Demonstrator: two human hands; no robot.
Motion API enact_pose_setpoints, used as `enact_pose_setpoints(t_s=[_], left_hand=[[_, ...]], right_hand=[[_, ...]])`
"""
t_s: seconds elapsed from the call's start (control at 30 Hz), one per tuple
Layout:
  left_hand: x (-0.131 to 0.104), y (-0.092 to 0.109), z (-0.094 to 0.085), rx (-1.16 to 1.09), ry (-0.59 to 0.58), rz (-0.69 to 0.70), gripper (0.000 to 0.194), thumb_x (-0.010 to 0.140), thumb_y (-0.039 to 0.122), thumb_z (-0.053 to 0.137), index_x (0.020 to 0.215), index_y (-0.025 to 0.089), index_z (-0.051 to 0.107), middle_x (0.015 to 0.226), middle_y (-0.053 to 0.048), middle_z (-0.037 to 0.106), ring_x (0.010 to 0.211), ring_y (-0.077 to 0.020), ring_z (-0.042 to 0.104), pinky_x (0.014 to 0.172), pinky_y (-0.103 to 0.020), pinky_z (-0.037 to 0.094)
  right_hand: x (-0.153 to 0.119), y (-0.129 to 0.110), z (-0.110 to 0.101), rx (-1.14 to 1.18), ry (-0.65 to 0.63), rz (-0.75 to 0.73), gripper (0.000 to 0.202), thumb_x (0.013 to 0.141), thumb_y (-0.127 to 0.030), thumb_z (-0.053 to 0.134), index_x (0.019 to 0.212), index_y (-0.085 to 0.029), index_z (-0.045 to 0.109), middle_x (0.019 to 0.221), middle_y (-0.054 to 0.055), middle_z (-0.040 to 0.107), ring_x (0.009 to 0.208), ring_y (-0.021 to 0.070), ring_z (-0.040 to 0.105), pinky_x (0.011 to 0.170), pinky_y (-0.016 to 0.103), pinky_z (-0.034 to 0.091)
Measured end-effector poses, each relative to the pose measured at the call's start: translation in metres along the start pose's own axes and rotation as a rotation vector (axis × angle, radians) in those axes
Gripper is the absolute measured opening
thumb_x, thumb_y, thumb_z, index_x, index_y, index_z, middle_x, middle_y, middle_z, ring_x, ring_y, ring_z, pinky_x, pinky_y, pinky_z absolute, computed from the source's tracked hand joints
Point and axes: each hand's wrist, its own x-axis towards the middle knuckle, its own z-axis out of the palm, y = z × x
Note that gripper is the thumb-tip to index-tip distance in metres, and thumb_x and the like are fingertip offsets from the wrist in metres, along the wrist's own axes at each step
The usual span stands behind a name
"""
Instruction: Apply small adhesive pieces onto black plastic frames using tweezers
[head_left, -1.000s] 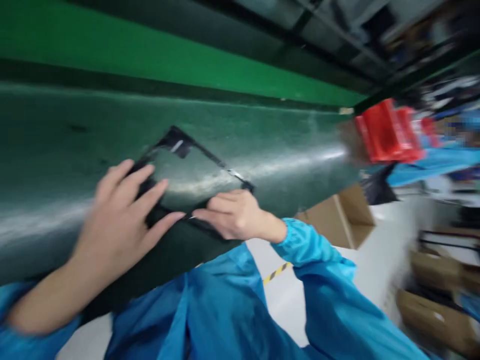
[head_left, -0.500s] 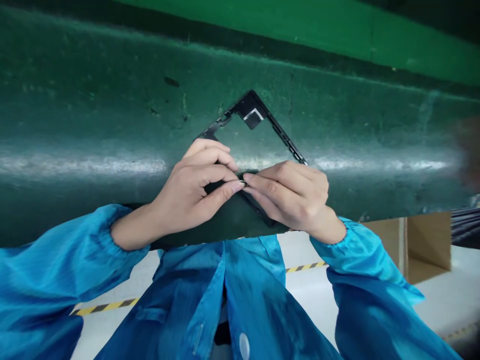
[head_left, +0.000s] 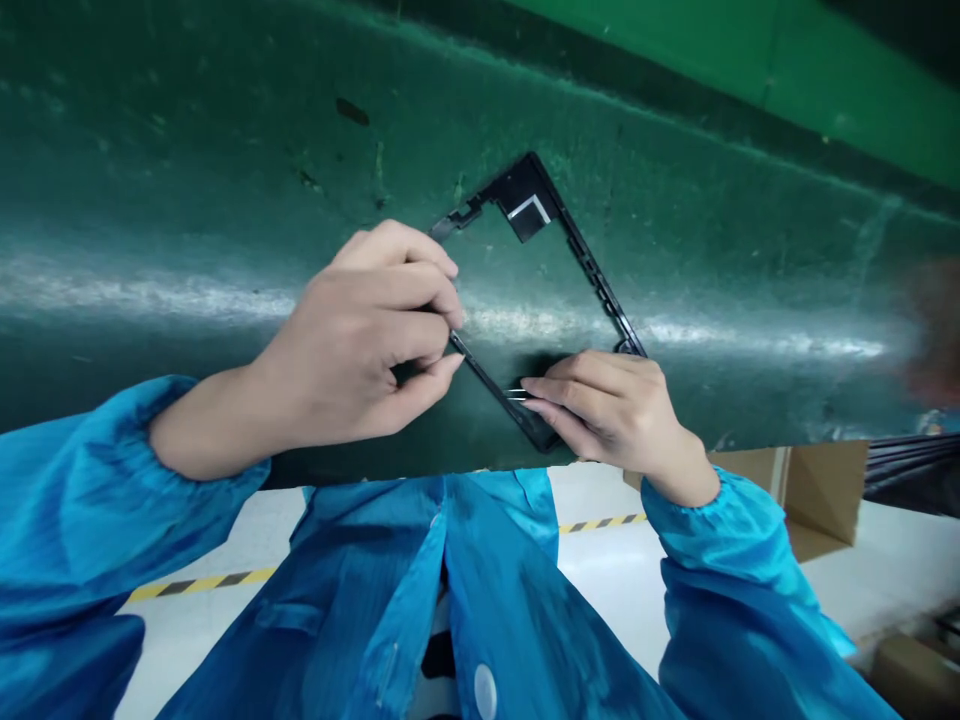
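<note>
A dark green work surface [head_left: 187,190] filled most of the frame, scuffed and flecked, with a pale band of glare running across its middle and a dark mark [head_left: 352,111] at the upper left. A brighter green panel [head_left: 750,70] slanted across the upper right. Below the near edge lay a white floor [head_left: 607,580] crossed by yellow-and-black striped tape [head_left: 202,585], with an open cardboard box [head_left: 825,495] at the lower right and folded black material [head_left: 915,470] beside it. The person's blue coat [head_left: 360,610] took up the bottom centre. A thin black frame [head_left: 525,182] lay on the surface just right of centre, one corner towards the top and the opposite one by the near edge. The left hand [head_left: 382,325] bent over its left corner, thumb slightly parted from the curled fingers; whether it gripped the frame could not be told. The right hand [head_left: 592,405], nearly closed, pinched a small slim shiny piece [head_left: 515,395] between thumb and fingertips, its end at the frame's lower-left side.
</note>
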Motion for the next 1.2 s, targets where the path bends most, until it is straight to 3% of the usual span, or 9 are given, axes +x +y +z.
enact_pose_setpoints(t_s=[0.07, 0.17, 0.33, 0.57, 0.77, 0.93, 1.2], left_hand=[[-0.003, -0.002, 0.006, 0.054, -0.082, 0.037, 0.008, 0.093, 0.029, 0.065, 0.085, 0.026, 0.065, 0.112, -0.004, 0.075, 0.128, -0.0358, 0.064, 0.105, -0.058, 0.055], [-0.007, -0.002, 0.017, 0.112, -0.138, 0.084, 0.01, 0.098, 0.031, 0.062, 0.102, 0.024, 0.068, 0.125, -0.009, 0.071, 0.132, -0.0379, 0.06, 0.1, -0.057, 0.055], [-0.009, -0.002, 0.031, 0.104, -0.081, 0.059, 0.017, 0.104, 0.027, 0.057, 0.091, 0.026, 0.067, 0.115, -0.003, 0.073, 0.119, -0.0324, 0.065, 0.088, -0.05, 0.05], [-0.007, -0.002, 0.033, 0.069, -0.07, 0.033, 0.016, 0.101, 0.023, 0.059, 0.086, 0.024, 0.065, 0.111, -0.003, 0.074, 0.113, -0.0301, 0.065, 0.083, -0.047, 0.047], [-0.006, -0.002, 0.034, -0.002, -0.089, -0.015, 0.02, 0.1, 0.025, 0.058, 0.083, 0.026, 0.067, 0.109, -0.004, 0.073, 0.118, -0.0292, 0.065, 0.093, -0.048, 0.055], [-0.006, -0.003, 0.033, -0.039, -0.073, 0.001, 0.02, 0.102, 0.025, 0.057, 0.085, 0.025, 0.068, 0.109, -0.005, 0.073, 0.119, -0.0298, 0.065, 0.096, -0.049, 0.057], [-0.005, -0.002, 0.032, 0.002, -0.034, 0.089, 0.016, 0.103, 0.02, 0.058, 0.093, 0.019, 0.071, 0.108, -0.009, 0.072, 0.117, -0.0294, 0.064, 0.099, -0.047, 0.059]], right_hand=[[0.001, -0.001, 0.001, -0.017, -0.015, -0.01, 0.021, 0.097, -0.022, 0.074, 0.116, -0.014, 0.073, 0.096, 0.006, 0.074, 0.082, 0.015, 0.069, 0.07, 0.028, 0.055], [0.005, -0.002, 0.001, -0.056, -0.049, -0.034, 0.019, 0.098, -0.023, 0.071, 0.115, -0.013, 0.074, 0.093, 0.005, 0.072, 0.079, 0.0149, 0.067, 0.066, 0.029, 0.051], [0.011, -0.004, -0.002, -0.1, -0.077, -0.052, 0.015, 0.103, -0.021, 0.064, 0.113, -0.017, 0.074, 0.09, 0.003, 0.071, 0.077, 0.013, 0.062, 0.065, 0.028, 0.047], [0.011, -0.007, -0.002, -0.137, -0.088, -0.07, 0.016, 0.102, -0.016, 0.062, 0.115, -0.016, 0.072, 0.086, 0.002, 0.07, 0.075, 0.0129, 0.062, 0.063, 0.03, 0.046], [0.01, -0.003, 0.004, -0.132, 0.034, -0.102, 0.02, 0.099, -0.013, 0.064, 0.118, -0.016, 0.07, 0.087, 0.001, 0.071, 0.072, 0.0122, 0.063, 0.059, 0.029, 0.043], [0.011, -0.001, 0.002, -0.088, 0.094, -0.073, 0.028, 0.096, -0.015, 0.069, 0.123, -0.017, 0.07, 0.088, 0.001, 0.072, 0.074, 0.0126, 0.064, 0.062, 0.029, 0.048], [0.017, -0.003, -0.005, -0.093, -0.018, -0.079, 0.018, 0.097, -0.019, 0.07, 0.114, -0.014, 0.074, 0.091, 0.004, 0.072, 0.078, 0.0141, 0.066, 0.064, 0.029, 0.051]])
